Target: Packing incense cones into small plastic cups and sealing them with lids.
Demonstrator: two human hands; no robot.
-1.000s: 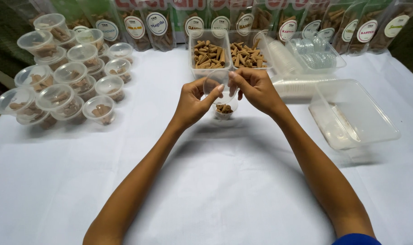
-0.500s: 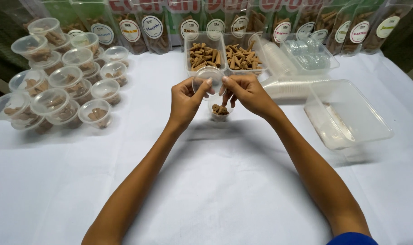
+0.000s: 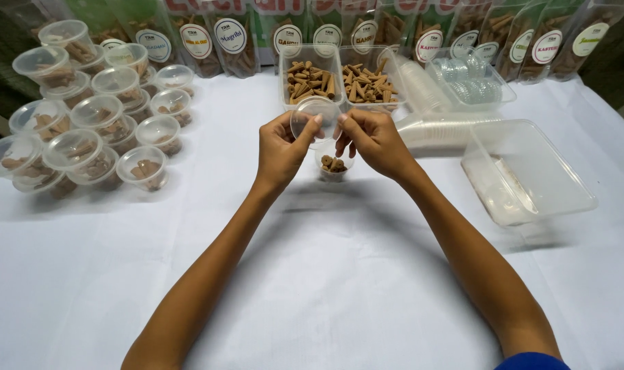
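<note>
Your left hand (image 3: 279,147) and right hand (image 3: 374,140) both pinch the clear lid (image 3: 313,118) by its rim — it has lifted and tilted since a second ago, now held just above the small cup (image 3: 334,166) of brown cones, not yet seated on it.

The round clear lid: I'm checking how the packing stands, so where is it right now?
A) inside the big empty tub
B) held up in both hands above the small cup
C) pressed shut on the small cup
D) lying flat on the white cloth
B: both the left hand and right hand pinch the round clear lid above the open small cup of brown cones.
</note>
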